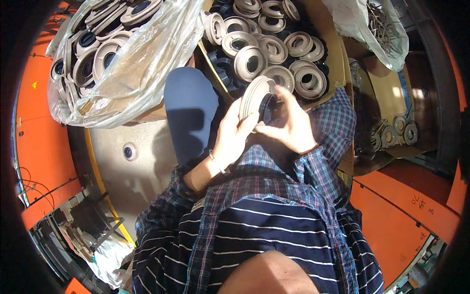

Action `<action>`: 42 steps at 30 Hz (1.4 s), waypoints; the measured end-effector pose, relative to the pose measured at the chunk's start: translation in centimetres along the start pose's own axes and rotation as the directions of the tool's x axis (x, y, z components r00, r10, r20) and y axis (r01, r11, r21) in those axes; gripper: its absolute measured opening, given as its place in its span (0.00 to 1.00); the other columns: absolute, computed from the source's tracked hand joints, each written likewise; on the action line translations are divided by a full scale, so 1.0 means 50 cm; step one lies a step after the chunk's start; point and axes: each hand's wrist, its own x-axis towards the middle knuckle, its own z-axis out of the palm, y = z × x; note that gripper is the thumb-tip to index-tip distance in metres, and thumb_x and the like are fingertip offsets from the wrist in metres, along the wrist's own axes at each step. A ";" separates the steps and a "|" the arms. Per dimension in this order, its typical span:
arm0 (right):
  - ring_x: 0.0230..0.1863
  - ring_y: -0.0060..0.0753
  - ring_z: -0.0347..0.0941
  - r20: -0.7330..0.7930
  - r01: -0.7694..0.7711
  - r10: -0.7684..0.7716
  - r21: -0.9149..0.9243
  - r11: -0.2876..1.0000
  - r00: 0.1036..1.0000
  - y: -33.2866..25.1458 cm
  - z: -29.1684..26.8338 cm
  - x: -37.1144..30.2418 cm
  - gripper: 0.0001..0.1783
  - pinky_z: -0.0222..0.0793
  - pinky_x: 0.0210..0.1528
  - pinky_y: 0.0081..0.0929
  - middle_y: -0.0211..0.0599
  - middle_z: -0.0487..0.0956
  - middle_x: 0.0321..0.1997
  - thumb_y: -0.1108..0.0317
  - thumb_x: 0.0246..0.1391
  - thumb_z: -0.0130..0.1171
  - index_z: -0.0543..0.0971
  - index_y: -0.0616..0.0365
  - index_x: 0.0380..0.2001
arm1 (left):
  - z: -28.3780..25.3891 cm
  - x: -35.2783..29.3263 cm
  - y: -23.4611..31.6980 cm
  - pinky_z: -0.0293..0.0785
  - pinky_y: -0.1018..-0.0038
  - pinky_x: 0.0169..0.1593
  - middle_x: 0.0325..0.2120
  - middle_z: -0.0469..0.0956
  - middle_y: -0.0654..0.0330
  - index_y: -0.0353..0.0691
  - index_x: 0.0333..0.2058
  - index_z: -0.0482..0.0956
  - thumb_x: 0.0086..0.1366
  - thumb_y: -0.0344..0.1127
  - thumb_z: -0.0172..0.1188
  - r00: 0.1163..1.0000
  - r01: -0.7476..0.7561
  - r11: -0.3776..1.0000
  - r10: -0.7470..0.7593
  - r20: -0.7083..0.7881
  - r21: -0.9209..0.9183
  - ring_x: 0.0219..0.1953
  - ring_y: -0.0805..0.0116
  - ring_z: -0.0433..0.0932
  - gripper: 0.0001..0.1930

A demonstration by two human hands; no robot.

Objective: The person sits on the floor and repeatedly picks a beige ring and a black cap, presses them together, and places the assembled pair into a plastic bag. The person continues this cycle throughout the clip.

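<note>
In front of my lap I hold a beige plastic ring (252, 95), tilted on its side, with a black threaded ring (267, 109) at its open face. My left hand (231, 137) grips the beige ring from the left and below, its thumb along the lower edge. My right hand (293, 128) curls around the black ring from the right, thumb low and fingers high. Whether the two rings are joined is not clear. Just beyond my hands, a cardboard box (338, 59) is filled with similar beige rings (250, 63) and black rings (226, 66).
A clear plastic bag (166, 49) of beige and black parts stands at the far left. One ring part (130, 152) lies on the floor (110, 171). Another plastic bag (360, 22) with thin metal pieces is at the far right, above a carton with metal rings (389, 137). Orange panels flank both sides.
</note>
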 end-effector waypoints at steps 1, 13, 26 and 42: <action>0.35 0.31 0.80 0.022 0.124 -0.123 -0.166 0.978 0.992 -0.003 -0.003 -0.001 0.45 0.77 0.40 0.29 0.42 0.81 0.39 0.52 0.38 0.79 0.71 0.62 0.57 | -0.001 0.001 0.002 0.74 0.68 0.54 0.48 0.78 0.50 0.32 0.60 0.67 0.68 0.33 0.61 0.998 -0.063 0.995 0.064 -0.007 0.082 0.50 0.64 0.78 0.25; 0.29 0.14 0.69 0.139 -0.373 0.353 0.509 0.776 0.925 -0.036 0.017 0.001 0.19 0.68 0.31 0.14 0.27 0.73 0.32 0.61 0.62 0.62 0.70 0.60 0.48 | -0.014 -0.016 -0.008 0.71 0.71 0.57 0.52 0.76 0.52 0.32 0.61 0.66 0.66 0.29 0.60 0.969 -0.243 0.873 0.237 0.067 0.423 0.53 0.66 0.76 0.26; 0.45 0.47 0.77 -0.058 0.025 -0.038 -0.208 0.978 0.998 -0.053 0.041 0.006 0.33 0.77 0.46 0.36 0.47 0.74 0.46 0.51 0.43 0.73 0.74 0.60 0.47 | -0.019 0.017 -0.006 0.72 0.77 0.52 0.47 0.77 0.58 0.32 0.55 0.75 0.72 0.35 0.54 0.997 -0.060 0.995 0.063 0.033 -0.076 0.48 0.72 0.76 0.17; 0.67 0.39 0.64 0.326 -0.259 0.034 0.679 0.687 0.945 0.027 0.074 -0.048 0.33 0.61 0.70 0.42 0.39 0.68 0.67 0.53 0.65 0.52 0.59 0.51 0.69 | -0.011 -0.003 0.010 0.59 0.49 0.69 0.62 0.69 0.48 0.38 0.54 0.76 0.59 0.31 0.62 0.621 -0.782 0.392 0.547 0.561 0.484 0.68 0.46 0.63 0.23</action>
